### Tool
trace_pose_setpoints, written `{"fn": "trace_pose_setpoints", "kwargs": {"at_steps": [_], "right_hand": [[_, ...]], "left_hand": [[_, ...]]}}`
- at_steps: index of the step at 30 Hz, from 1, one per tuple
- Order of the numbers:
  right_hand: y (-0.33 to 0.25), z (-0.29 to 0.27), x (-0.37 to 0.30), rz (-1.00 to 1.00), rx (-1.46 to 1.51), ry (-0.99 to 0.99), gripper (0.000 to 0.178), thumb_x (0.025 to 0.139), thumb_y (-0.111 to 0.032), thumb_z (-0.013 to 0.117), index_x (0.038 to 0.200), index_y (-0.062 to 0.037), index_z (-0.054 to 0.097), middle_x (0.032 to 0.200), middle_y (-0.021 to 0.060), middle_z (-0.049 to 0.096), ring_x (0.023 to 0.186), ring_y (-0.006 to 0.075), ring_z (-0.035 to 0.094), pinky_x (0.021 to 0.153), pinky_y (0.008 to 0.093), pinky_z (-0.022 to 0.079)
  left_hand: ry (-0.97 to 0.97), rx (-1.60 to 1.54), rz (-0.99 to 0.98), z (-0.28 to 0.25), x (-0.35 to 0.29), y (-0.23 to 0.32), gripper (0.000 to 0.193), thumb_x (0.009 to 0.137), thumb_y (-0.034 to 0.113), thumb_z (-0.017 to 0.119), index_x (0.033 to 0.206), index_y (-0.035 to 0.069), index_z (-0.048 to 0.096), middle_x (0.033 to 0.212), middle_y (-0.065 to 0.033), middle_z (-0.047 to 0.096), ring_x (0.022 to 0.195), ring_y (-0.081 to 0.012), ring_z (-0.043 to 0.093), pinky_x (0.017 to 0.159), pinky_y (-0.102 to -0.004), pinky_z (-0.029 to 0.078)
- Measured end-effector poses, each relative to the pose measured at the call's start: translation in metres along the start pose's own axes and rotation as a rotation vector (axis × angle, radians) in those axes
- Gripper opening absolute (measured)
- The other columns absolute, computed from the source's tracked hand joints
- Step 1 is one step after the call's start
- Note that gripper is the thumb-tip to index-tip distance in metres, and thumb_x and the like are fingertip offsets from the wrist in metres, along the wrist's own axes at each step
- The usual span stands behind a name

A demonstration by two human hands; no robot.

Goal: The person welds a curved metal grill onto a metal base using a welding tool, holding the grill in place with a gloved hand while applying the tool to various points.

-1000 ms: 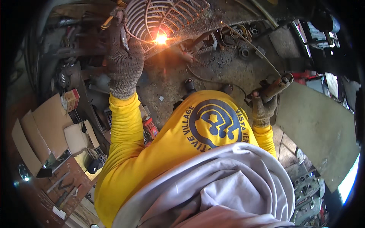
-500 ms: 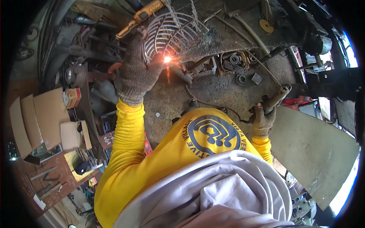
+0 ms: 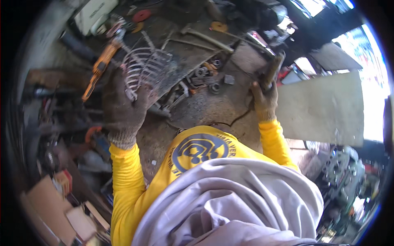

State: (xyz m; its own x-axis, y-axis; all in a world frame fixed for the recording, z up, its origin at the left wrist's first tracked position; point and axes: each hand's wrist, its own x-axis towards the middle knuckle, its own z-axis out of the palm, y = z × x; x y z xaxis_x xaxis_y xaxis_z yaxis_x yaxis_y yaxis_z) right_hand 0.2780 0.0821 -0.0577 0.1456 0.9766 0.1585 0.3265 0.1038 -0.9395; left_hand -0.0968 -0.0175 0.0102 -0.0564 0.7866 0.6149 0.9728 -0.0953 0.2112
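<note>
My left hand (image 3: 123, 108), in a grey-brown knitted glove, grips the near edge of a fan-shaped metal grille (image 3: 141, 67) made of curved bars. The grille rests at the left end of the dark workbench (image 3: 193, 55). My right hand (image 3: 264, 100), gloved as well with bare fingertips showing, is closed around the handle of a welding electrode holder (image 3: 273, 70). That holder is raised on the right, well apart from the grille. A thin rod seems to run from it up and left. An orange and black angle grinder (image 3: 102, 63) lies beside my left hand.
A hammer (image 3: 207, 39) lies across the bench, with a yellow disc (image 3: 218, 26) behind it. Metal rings and a chain (image 3: 201, 76) sit just past the bench edge. A large pale sheet (image 3: 324, 108) stands at right; cardboard boxes (image 3: 53, 209) are at lower left.
The bright welding glow at the grille has gone out. My head view has swung, so the bench and grille appear further left and lower. Both hands keep their hold.
</note>
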Motion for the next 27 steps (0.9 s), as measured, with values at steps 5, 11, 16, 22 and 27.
{"fn": "trace_pose_setpoints", "kwargs": {"at_steps": [5, 11, 16, 22, 27], "right_hand": [[0.006, -0.032, 0.089, -0.072, -0.082, 0.157, 0.046, 0.09, -0.032, 0.073, 0.12, -0.0005, 0.059, 0.087, 0.0105, 0.067, 0.079, 0.0177, 0.066, 0.07, 0.0334, 0.052], [0.056, -0.085, 0.25, -0.269, -0.56, 0.48, 0.054, 0.083, -0.05, 0.076, 0.108, -0.0025, 0.068, 0.1, 0.0172, 0.073, 0.093, 0.0333, 0.07, 0.084, 0.0465, 0.052], [0.051, -0.077, 0.339, -0.049, -0.343, 0.608, 0.059, 0.079, -0.05, 0.077, 0.106, 0.0028, 0.07, 0.1, 0.0168, 0.074, 0.095, 0.0308, 0.071, 0.084, 0.0412, 0.054], [0.08, -0.06, 0.375, -0.041, -0.221, 0.609, 0.071, 0.081, -0.05, 0.074, 0.116, 0.0102, 0.064, 0.101, 0.019, 0.074, 0.093, 0.0307, 0.071, 0.083, 0.0385, 0.055], [0.096, -0.06, 0.361, 0.029, -0.185, 0.477, 0.072, 0.082, -0.051, 0.072, 0.119, 0.01, 0.062, 0.104, 0.0229, 0.073, 0.098, 0.0347, 0.07, 0.086, 0.0421, 0.053]], "left_hand": [[0.037, -0.084, -0.003, 0.02, 0.002, -0.003, 0.06, 0.092, 0.025, 0.071, 0.14, -0.005, 0.051, 0.138, -0.0247, 0.057, 0.132, -0.0403, 0.052, 0.111, -0.0453, 0.042], [0.014, -0.244, -0.11, 0.019, -0.004, -0.006, 0.066, 0.092, 0.022, 0.073, 0.146, -0.004, 0.045, 0.143, -0.0228, 0.055, 0.138, -0.036, 0.05, 0.115, -0.042, 0.041], [-0.074, -0.236, -0.253, 0.015, -0.008, -0.001, 0.066, 0.096, 0.02, 0.068, 0.152, 0.0, 0.04, 0.151, -0.0191, 0.049, 0.142, -0.0311, 0.046, 0.119, -0.0404, 0.033], [-0.009, -0.193, -0.242, 0.014, -0.013, 0.008, 0.071, 0.09, 0.026, 0.075, 0.15, 0.003, 0.044, 0.149, -0.0163, 0.053, 0.138, -0.0286, 0.051, 0.114, -0.0388, 0.04], [-0.03, -0.207, -0.35, 0.017, -0.008, 0.016, 0.074, 0.089, 0.027, 0.075, 0.151, 0.001, 0.043, 0.151, -0.0186, 0.05, 0.139, -0.0304, 0.049, 0.116, -0.0395, 0.037]]}}
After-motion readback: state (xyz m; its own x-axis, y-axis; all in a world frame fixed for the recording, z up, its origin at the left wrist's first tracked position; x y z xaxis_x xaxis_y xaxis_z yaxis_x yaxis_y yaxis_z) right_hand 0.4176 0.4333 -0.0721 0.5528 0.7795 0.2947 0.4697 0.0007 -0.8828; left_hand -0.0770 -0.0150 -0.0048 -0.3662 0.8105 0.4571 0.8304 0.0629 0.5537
